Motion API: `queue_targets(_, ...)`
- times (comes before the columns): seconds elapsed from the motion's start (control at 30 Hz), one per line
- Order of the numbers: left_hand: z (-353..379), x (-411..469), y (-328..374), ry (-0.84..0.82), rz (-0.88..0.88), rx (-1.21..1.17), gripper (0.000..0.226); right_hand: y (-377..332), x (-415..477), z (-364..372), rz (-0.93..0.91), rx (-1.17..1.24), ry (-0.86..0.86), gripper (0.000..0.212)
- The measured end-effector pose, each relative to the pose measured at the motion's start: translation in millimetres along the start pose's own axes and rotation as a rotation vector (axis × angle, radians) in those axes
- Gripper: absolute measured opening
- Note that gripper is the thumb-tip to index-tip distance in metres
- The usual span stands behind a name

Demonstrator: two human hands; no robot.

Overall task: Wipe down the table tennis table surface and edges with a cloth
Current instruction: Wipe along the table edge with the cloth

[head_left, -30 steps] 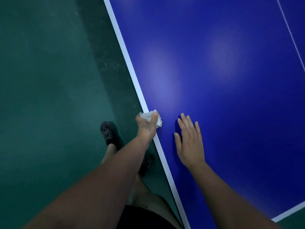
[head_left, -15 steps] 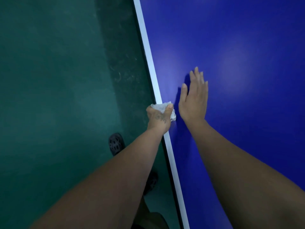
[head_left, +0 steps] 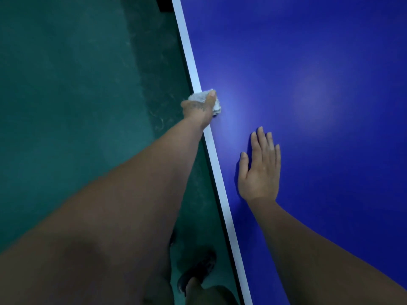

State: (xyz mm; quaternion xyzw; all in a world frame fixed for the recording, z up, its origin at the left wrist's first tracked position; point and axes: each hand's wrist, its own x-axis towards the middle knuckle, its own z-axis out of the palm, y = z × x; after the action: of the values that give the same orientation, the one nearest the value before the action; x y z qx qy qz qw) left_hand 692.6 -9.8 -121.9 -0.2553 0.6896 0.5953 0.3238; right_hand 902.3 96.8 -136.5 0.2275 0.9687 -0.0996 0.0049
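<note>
the left hand [head_left: 199,110] sits on the side edge of the table [head_left: 308,62], with the cloth [head_left: 201,98] bunched under it and wrapped over that edge, thumb on the table's top side. the right hand [head_left: 261,170] lies flat on the table top, nearer the person than the left hand and to its right, just inside the edge. left of both hands lies the floor [head_left: 66,84]; a shoe [head_left: 196,274] stands on it below the left forearm.

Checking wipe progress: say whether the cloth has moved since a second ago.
Yes. The cloth slid forward along the white edge line, away from the near corner, still on it.
</note>
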Motion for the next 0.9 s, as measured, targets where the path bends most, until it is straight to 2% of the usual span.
queue_targets(0.17,-5,20,28,0.009,0.014,0.008,0.072,2,-1,2,-0.009,-0.013,0.002,0.059)
queue_targets(0.27,-6,-1,16,-0.009,0.125,-0.071,0.024,2,-1,2,-0.011,-0.002,0.000,0.058)
queue_targets(0.33,-3,-18,-17,-0.074,0.185,-0.075,0.037,2,-1,3,-0.014,0.003,0.002,0.058)
queue_targets(0.37,-3,-33,-36,-0.095,0.173,-0.064,0.034,3,-1,3,-0.015,0.008,0.004,0.058)
queue_targets(0.4,0,-47,-55,-0.105,0.137,-0.044,0.041,4,0,3,-0.012,0.015,0.009,0.058)
queue_targets(0.47,1,-75,-79,-0.105,0.032,-0.010,0.079,3,0,4,-0.008,0.032,0.014,0.058)
queue_targets(0.5,0,-84,-83,-0.086,-0.012,0.007,0.090,3,1,3,-0.006,0.041,0.013,0.057)
queue_targets(0.57,1,-86,-83,-0.051,-0.036,0.030,0.096,2,1,2,-0.003,0.044,0.008,0.057)
queue_targets(0.63,2,-67,-68,-0.053,-0.013,0.028,0.082,2,1,2,-0.003,0.035,0.000,0.058)
queue_targets(0.73,1,-12,-20,-0.072,0.081,0.026,0.038,3,1,3,0.002,0.036,0.004,0.058)
queue_targets(0.83,-4,34,44,0.053,0.086,-0.011,0.030,3,0,3,-0.008,0.032,0.002,0.058)
queue_targets(0.9,-2,40,62,0.105,0.089,-0.069,0.034,2,0,2,-0.002,0.031,-0.006,0.058)
